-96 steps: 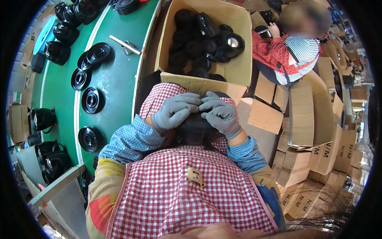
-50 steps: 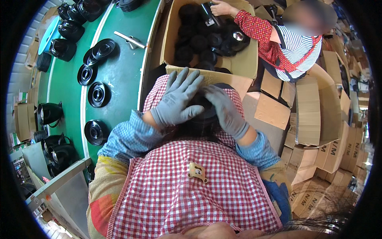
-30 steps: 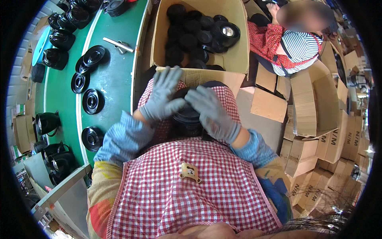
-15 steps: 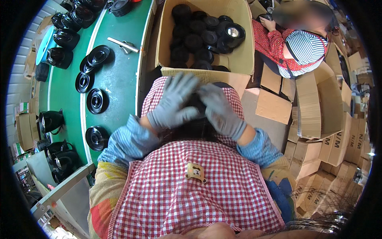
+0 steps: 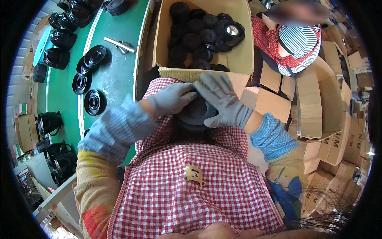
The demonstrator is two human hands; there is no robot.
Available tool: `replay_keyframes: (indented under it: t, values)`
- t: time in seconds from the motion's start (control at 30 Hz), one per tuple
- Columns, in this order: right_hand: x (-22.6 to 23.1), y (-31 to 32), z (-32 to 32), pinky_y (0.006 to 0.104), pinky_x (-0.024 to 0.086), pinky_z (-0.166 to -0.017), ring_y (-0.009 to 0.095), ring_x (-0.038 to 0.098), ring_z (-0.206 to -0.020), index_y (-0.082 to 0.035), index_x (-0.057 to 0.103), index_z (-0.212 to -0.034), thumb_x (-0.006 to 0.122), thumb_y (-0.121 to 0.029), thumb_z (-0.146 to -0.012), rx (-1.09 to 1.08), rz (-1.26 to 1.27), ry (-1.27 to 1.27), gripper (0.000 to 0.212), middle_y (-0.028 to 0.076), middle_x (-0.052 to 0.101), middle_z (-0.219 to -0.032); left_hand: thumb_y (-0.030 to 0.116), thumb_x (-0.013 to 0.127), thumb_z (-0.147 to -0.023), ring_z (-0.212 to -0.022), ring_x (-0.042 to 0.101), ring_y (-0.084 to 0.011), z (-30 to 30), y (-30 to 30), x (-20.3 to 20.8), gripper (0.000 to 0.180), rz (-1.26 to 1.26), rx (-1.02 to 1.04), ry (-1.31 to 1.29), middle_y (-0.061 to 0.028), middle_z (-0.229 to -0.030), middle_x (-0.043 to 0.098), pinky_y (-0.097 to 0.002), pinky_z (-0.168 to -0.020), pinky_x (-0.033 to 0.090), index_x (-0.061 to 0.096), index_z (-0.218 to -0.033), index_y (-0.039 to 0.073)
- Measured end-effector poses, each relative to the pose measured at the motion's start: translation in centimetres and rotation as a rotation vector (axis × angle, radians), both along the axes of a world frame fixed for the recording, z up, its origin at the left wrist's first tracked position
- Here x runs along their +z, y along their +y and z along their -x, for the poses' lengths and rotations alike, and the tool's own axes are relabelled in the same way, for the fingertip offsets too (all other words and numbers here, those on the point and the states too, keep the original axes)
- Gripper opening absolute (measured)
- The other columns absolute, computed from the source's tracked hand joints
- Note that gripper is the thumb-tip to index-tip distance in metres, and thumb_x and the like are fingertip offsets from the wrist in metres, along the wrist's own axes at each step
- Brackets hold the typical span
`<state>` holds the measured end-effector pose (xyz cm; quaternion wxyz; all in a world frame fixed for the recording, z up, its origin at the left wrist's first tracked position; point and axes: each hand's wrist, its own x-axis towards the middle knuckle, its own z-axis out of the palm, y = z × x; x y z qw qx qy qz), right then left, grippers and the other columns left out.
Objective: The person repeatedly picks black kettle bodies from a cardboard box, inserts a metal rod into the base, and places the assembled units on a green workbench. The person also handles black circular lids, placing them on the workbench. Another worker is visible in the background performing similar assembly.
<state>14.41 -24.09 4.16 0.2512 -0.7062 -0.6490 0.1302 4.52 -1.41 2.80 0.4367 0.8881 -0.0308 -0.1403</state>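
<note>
In my lap rests a black round lid-like part (image 5: 195,115), partly covered by my gloved hands. My left hand (image 5: 170,98), in a grey glove, is closed at its upper left edge, fingers pressed together. Across its right side lies my right hand (image 5: 225,101), also gloved, with its fingers stretched flat and the thumb apart. Ahead of my hands, an open cardboard box (image 5: 203,73) holds several similar black round parts (image 5: 195,26). One dark part (image 5: 230,34) in it has a shiny metal centre.
On my left, the green bench (image 5: 115,75) carries several black discs (image 5: 94,102), a metal tube tool (image 5: 119,44) and black jugs (image 5: 51,121). To the right sits a co-worker (image 5: 294,44) in a striped top. Flattened and open cartons (image 5: 314,105) lie around that side.
My left hand has come down onto the black part, and my right hand has spread over it. Both were blurred and raised before. The part shows more clearly now.
</note>
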Motion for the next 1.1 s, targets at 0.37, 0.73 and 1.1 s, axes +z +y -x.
replay_keyframes:
  t: [0.37, 0.73, 1.1]
  values:
    - [-1.6, 1.4, -3.7, 0.0586, 0.010, -0.124, 0.035, 0.024, -0.153, -0.018, 0.048, -0.152, 0.063, -0.062, -0.086, 0.253, 0.023, 0.216, 0.081, 0.012, 0.033, -0.163, 0.018, 0.064, -0.099, -0.124, 0.060, -0.0258, -2.7, -1.4, -2.5, 0.033, 0.740, 0.063, 0.104, -0.0105, -0.129, 0.066, -0.0393, -0.110, 0.044, 0.064, -0.128, 0.002]
    - [-3.6, 3.4, -3.4, 0.0619, 0.011, -0.122, 0.035, 0.027, -0.150, -0.020, 0.059, -0.142, 0.063, -0.059, -0.085, 0.127, -0.237, -0.117, 0.068, 0.011, 0.042, -0.157, 0.005, 0.064, -0.094, -0.121, 0.063, -0.0321, -4.9, 0.3, -3.0, 0.040, 0.479, -0.323, -0.065, -0.0127, -0.127, 0.066, -0.0434, -0.106, 0.048, 0.059, -0.134, 0.010]
    - [-2.0, 3.7, -2.8, 0.0594, 0.021, -0.119, 0.038, 0.034, -0.145, -0.014, 0.063, -0.136, 0.070, -0.057, -0.079, 0.335, -0.371, 0.005, 0.072, 0.014, 0.048, -0.149, 0.020, 0.055, -0.103, -0.122, 0.063, -0.0261, -6.9, 0.0, -0.6, 0.027, 0.388, -0.280, 0.169, -0.0108, -0.128, 0.066, -0.0385, -0.103, 0.051, 0.067, -0.123, 0.007]
